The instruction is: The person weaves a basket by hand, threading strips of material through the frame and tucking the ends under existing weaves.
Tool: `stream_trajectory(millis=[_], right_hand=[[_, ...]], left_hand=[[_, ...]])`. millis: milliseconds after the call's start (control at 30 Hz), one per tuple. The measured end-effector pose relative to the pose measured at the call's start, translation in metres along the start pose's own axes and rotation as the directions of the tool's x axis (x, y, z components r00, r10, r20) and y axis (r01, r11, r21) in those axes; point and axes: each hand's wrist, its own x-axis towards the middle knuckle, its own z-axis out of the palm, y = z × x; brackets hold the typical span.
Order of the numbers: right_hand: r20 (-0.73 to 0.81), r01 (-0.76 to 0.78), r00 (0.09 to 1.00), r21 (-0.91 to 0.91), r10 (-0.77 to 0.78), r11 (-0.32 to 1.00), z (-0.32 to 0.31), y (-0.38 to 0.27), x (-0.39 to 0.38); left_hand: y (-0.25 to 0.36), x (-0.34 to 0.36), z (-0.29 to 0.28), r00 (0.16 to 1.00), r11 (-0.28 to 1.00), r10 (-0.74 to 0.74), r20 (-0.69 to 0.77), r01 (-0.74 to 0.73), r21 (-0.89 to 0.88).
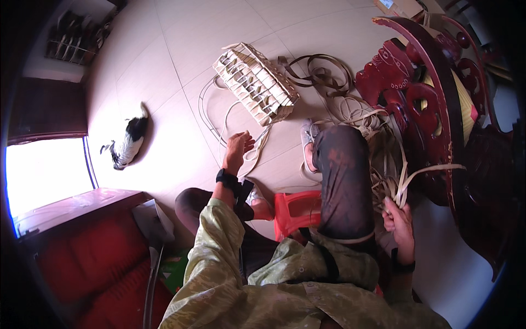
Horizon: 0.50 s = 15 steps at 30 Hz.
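A partly woven basket of pale flat strips, with darker pieces along its open side, lies tilted on the floor ahead of me. My left hand is just short of its near end, fingers loosely bent and apart, with nothing visible in them. Loose pale strips trail on the floor beside that hand. Low at my right side, my right hand is closed around a bunch of pale weaving strips. Their ends fan out upward and to the right.
A carved dark red wooden chair stands close on the right. Brown coiled strips and a tangle of pale strips lie near it. A red plastic stool is between my legs. A black-and-white cat lies at left.
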Motion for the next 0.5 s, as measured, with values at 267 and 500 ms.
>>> stream_trajectory(millis=[267,500], right_hand=[[-0.082,0.073,0.993,-0.14,-0.085,0.987,0.007,0.012,0.023],[-0.111,-0.092,0.99,-0.069,0.084,0.993,0.015,-0.009,0.02]], left_hand=[[-0.019,0.048,0.02,0.996,0.973,0.085,0.011,-0.08,-0.215],[0.013,0.048,0.047,0.99,0.99,0.032,0.138,-0.012,-0.14]])
